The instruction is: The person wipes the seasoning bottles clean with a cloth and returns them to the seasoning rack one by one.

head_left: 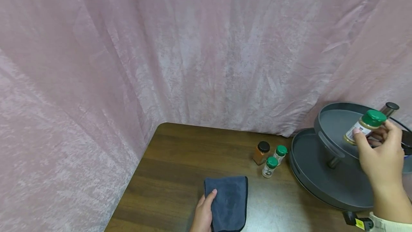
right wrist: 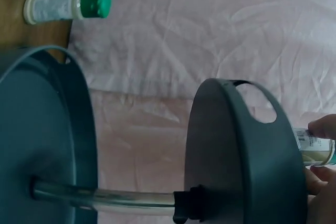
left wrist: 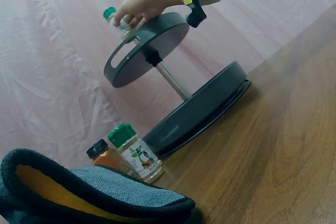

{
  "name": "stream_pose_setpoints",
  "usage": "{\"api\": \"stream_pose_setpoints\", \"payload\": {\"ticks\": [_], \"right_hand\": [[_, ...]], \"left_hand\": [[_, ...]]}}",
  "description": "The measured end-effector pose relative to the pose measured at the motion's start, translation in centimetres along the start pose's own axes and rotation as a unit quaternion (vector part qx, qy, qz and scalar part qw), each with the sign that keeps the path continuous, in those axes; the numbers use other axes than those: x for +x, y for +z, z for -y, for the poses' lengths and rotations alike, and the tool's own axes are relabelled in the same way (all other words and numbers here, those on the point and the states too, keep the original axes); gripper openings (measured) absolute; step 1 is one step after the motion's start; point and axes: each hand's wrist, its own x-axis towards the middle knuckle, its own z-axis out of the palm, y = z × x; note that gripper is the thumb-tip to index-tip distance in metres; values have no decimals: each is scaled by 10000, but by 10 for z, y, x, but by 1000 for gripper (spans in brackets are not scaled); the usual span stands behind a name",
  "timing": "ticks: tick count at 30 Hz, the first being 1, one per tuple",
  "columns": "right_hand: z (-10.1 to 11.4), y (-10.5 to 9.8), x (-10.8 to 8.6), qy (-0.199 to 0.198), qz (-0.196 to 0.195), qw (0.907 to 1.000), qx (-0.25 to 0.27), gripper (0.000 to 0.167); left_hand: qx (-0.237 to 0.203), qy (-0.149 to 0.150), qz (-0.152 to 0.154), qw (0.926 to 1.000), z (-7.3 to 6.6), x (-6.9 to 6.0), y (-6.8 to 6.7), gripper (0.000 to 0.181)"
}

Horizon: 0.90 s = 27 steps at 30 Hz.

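My right hand (head_left: 384, 160) holds a spice jar (head_left: 359, 130) with a green cap, tilted, over the upper tray (head_left: 334, 121) of a dark grey two-tier rack. In the right wrist view, the fingers grip the jar (right wrist: 314, 145) beside the upper tray's cut-out handle. At the near part of the wooden table, my left hand (head_left: 203, 213) pinches a folded grey cloth (head_left: 229, 203), thumb on top and the other fingers partly hidden. The cloth (left wrist: 131, 187) shows dark edging and a yellow inner side in the left wrist view.
Two green-capped jars (head_left: 269, 169) and an orange-brown jar (head_left: 259, 156) with a black lid stand between cloth and rack. The wide lower tray (head_left: 322, 174) rests on the table. A dark-lidded container (head_left: 407, 140) is partly hidden behind the right hand. Pink curtains (head_left: 206, 53) hang behind.
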Motion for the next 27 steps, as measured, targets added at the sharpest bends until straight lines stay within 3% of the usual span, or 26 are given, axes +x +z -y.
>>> {"api": "stream_pose_setpoints", "payload": {"ticks": [7,15,27], "right_hand": [[-5,-4,5,535,498,9946,-739,65],[-8,-10,8,342,1039,9862,-1244,72],[-11,-8,9,267,1268,9832,-1288,76]], "left_hand": [[63,30,22,10000,0,1,0,59],[187,73,-44,9998,0,0,1,63],[369,108,-187,9991,0,-1,-2,71]]}}
